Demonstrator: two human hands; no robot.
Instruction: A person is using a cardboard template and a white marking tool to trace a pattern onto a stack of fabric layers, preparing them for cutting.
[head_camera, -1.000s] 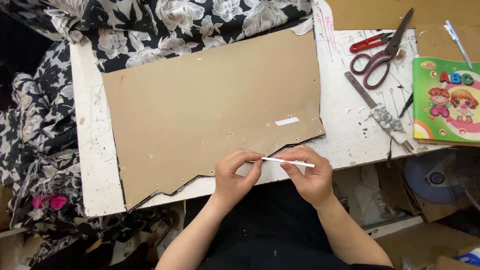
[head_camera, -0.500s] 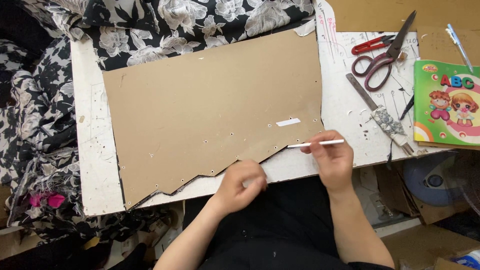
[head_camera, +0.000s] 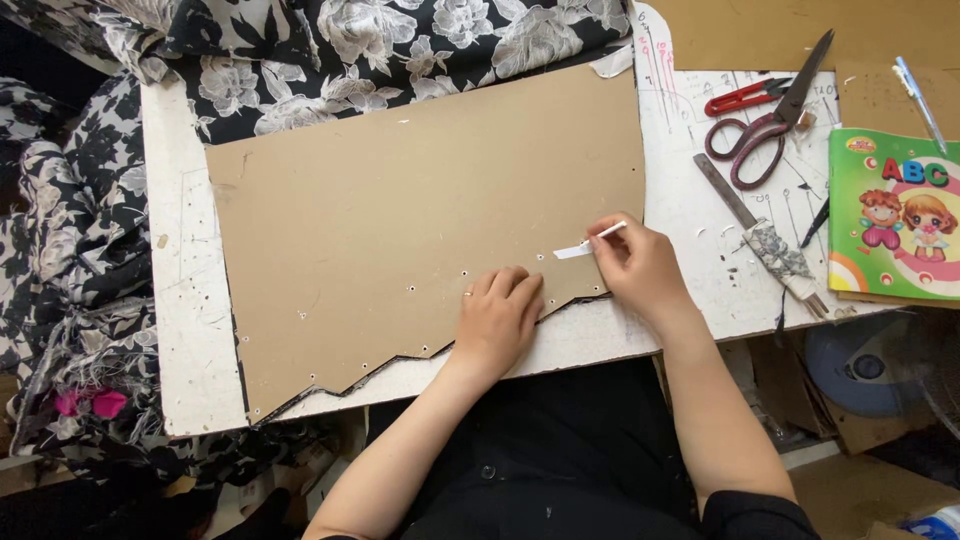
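A large brown cardboard pattern (head_camera: 400, 210) with a zigzag lower edge and small punched holes lies on the white table (head_camera: 185, 330). My left hand (head_camera: 497, 318) rests flat on the pattern near its lower edge, a ring on one finger. My right hand (head_camera: 640, 265) sits at the pattern's right lower corner, pinching a thin white stick (head_camera: 610, 231) like a pen. Its tip is close to a small white strip (head_camera: 572, 250) on the cardboard.
Black fabric with white flowers (head_camera: 350, 40) drapes over the table's far and left sides. At the right lie maroon scissors (head_camera: 765, 125), small red snips (head_camera: 735, 98), a wrapped blade tool (head_camera: 765, 240), a colourful children's book (head_camera: 895, 215) and a pen (head_camera: 918, 100).
My hands came apart from holding the white stick at the table's near edge. The left hand moved up onto the cardboard; the right carried the stick to the white strip.
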